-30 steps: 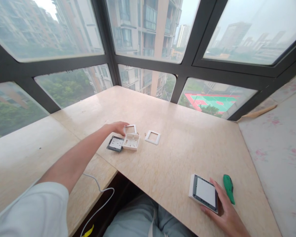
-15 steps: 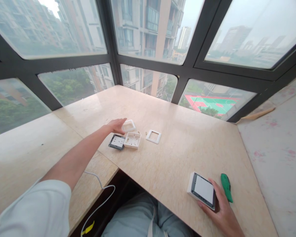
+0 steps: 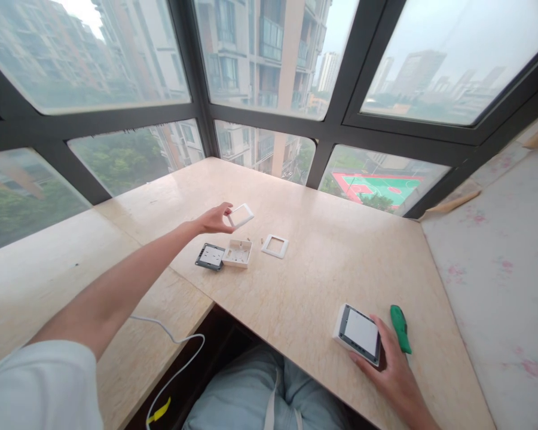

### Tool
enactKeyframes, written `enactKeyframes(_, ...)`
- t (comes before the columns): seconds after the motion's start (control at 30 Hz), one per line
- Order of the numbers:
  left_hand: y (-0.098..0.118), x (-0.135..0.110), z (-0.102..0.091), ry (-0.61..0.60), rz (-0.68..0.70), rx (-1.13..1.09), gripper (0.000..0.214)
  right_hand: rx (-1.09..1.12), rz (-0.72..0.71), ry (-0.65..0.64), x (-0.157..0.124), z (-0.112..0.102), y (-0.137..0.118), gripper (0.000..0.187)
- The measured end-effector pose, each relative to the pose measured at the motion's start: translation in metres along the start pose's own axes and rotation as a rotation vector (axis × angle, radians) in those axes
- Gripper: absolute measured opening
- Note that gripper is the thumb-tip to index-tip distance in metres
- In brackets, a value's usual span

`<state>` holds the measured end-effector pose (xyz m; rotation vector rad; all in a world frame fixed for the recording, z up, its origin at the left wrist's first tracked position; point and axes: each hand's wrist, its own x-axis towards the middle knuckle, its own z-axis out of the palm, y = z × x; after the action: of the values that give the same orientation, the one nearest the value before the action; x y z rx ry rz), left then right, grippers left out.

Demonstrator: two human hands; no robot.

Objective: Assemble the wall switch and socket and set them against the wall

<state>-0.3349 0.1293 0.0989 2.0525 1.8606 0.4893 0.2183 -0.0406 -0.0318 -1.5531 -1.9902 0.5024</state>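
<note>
Pinched by one side in my left hand point(image 3: 217, 218) is a white square cover frame point(image 3: 250, 210), lifted above the table and tilted. Below it lie an open white mounting box point(image 3: 238, 255) and, touching its left side, a socket panel point(image 3: 211, 256) with a dark rim. A second white frame point(image 3: 275, 245) lies flat to their right. My right hand point(image 3: 388, 364) grips a white wall switch point(image 3: 361, 330) with a dark rim, mounted on a white box, near the table's front edge. Just right of those fingers rests a green-handled tool point(image 3: 400, 328).
Small screws point(image 3: 250, 240) lie behind the mounting box. A white cable point(image 3: 179, 341) with a yellow tag point(image 3: 159, 412) hangs over the front edge on the left. Windows with dark frames point(image 3: 269, 116) border the marbled table point(image 3: 314, 263); a papered wall point(image 3: 484, 286) stands at right.
My left hand has raised the white frame off the table and turned it. The right hand keeps its grip on the switch. The whole view has shifted slightly.
</note>
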Motion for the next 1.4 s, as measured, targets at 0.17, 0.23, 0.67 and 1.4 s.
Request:
enactKeyframes(0.17,0.067,0.004,0.006,-0.124,0.241,0.012,0.093,0.000,-0.003,0.018,0.000,0.000,-0.004,0.081)
enactKeyframes(0.23,0.100,0.002,0.013,-0.176,0.346,0.073,0.091,-0.008,-0.014,0.026,0.000,0.000,-0.005,0.082)
enactKeyframes(0.67,0.263,-0.027,0.125,-0.474,0.863,0.173,0.082,0.033,-0.040,0.033,0.001,-0.004,-0.017,0.095)
enactKeyframes(1.4,0.293,-0.035,0.158,-0.576,0.959,0.193,0.091,0.247,-0.044,0.005,-0.001,-0.016,-0.021,0.088)
